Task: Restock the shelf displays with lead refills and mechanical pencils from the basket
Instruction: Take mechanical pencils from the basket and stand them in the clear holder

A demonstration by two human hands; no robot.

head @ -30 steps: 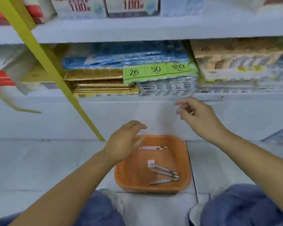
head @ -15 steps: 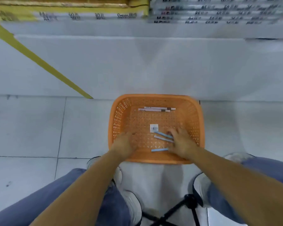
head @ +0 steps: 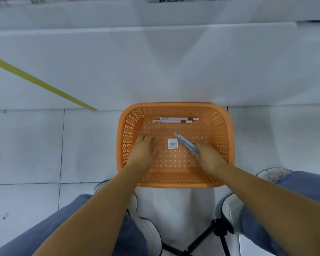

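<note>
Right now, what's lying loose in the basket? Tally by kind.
White sticks with brown bands: 2
Barcode label: 1
Total: 3
Blue pencils in the right hand not counted; number unclear.

Yellow strip (head: 39, 83), black tripod legs (head: 201, 237)

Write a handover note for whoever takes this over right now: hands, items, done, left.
Right hand: blue pencils in its grip, down inside the basket.
Left hand: fingers on the basket floor, holding nothing that shows.
In the basket: two white pencils side by side at the far wall, and a barcode label loose in the middle.
Done: blue pencils picked up. The shelf displays are out of view, so placed stock cannot be checked.
Left: probably shelve the blue pencils, then the white pencils.
</note>
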